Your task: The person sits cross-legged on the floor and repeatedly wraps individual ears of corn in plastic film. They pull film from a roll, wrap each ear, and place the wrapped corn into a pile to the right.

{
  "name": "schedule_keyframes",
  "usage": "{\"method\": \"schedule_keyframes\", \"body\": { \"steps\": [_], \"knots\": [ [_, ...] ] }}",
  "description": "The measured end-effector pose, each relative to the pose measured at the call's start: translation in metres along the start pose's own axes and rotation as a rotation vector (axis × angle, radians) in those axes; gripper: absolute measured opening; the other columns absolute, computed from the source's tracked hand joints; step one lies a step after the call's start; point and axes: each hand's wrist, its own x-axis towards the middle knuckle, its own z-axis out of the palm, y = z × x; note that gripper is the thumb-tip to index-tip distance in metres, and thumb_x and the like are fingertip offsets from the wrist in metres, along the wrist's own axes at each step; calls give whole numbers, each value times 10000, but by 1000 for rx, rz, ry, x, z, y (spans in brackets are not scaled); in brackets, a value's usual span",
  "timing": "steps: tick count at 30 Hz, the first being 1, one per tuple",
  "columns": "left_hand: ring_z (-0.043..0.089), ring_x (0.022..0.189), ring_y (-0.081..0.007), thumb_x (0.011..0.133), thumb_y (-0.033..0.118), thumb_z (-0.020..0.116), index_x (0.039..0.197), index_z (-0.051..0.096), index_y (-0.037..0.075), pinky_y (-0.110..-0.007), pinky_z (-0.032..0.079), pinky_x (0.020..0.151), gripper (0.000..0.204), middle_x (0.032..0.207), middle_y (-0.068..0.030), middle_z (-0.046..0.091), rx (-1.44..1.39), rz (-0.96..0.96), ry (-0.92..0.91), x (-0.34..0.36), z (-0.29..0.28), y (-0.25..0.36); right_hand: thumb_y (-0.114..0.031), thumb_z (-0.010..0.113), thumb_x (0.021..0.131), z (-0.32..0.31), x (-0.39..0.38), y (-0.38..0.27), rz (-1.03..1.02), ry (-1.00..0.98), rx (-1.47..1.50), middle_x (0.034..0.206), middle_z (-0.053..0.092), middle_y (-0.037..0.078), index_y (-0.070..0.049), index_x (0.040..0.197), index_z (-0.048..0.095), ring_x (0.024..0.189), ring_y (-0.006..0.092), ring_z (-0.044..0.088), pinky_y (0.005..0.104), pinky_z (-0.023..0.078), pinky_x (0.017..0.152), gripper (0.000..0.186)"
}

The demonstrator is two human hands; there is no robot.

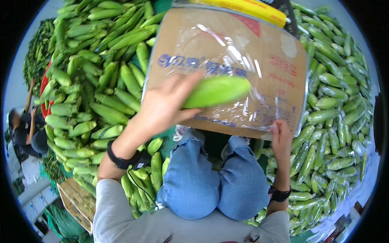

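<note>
My left hand [164, 99] grips a green ear of corn in its husk [219, 91] over the cardboard [178, 36] on my lap; the ear is slightly blurred. Clear plastic film [235, 52] lies across the cardboard, wrinkled and shining in streaks. At the board's near right corner, the fingers of my right hand [280, 133] are pinched together on the edge of the film. Unwrapped ears of corn [109, 107] are heaped to my left, and film-wrapped ears [328, 109] are piled to my right.
A yellow bar [251, 9] runs along the cardboard's far edge. More husked ears [156, 168] lie beside my left leg. At the far left are another person [30, 133], a heap of green leaves [38, 56] and a wooden crate [75, 198].
</note>
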Motion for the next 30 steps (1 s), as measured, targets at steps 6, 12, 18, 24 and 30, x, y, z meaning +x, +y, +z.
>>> {"method": "schedule_keyframes", "body": {
  "steps": [6, 12, 18, 24, 30],
  "knots": [
    [632, 929, -320, 730, 250, 757, 1289, 564, 115, -399, 543, 803, 607, 1050, -109, 628, -132, 350, -270, 91, 57, 31, -104, 544, 962, -21, -3, -55, 95, 103, 820, 879, 610, 62, -27, 988, 549, 836, 182, 594, 319, 480, 781, 82],
    [587, 1063, -284, 757, 306, 732, 1213, 611, 96, -414, 477, 920, 516, 1207, -87, 600, 112, 417, 57, 84, 69, 31, -200, 638, 888, 10, 88, -70, -408, 102, -123, 1067, 638, 143, -43, 1098, 599, 947, 288, 602, 417, 478, 854, 265],
    [648, 926, -256, 773, 192, 759, 1090, 640, 100, -351, 528, 801, 350, 1209, -92, 627, 274, 127, 206, -3, 45, 4, -323, 665, 859, 32, 120, -64, -533, 235, -392, 981, 626, 84, -77, 1016, 644, 928, 294, 589, 423, 473, 806, 292],
    [615, 803, -339, 796, 52, 657, 929, 656, 38, -398, 524, 699, 133, 890, -145, 632, 238, 343, 557, 116, 13, -45, -297, 656, 861, 32, 134, -68, -592, 257, -379, 931, 593, 36, -97, 875, 662, 836, 264, 590, 404, 487, 700, 200],
    [669, 652, -376, 819, 149, 608, 789, 668, 12, -464, 553, 609, 153, 652, -200, 640, 85, 192, -143, 122, 58, 19, -336, 613, 909, 27, 133, -75, -434, 148, -395, 878, 625, 75, -74, 778, 619, 761, 318, 622, 424, 504, 630, 293]
  ]
}}
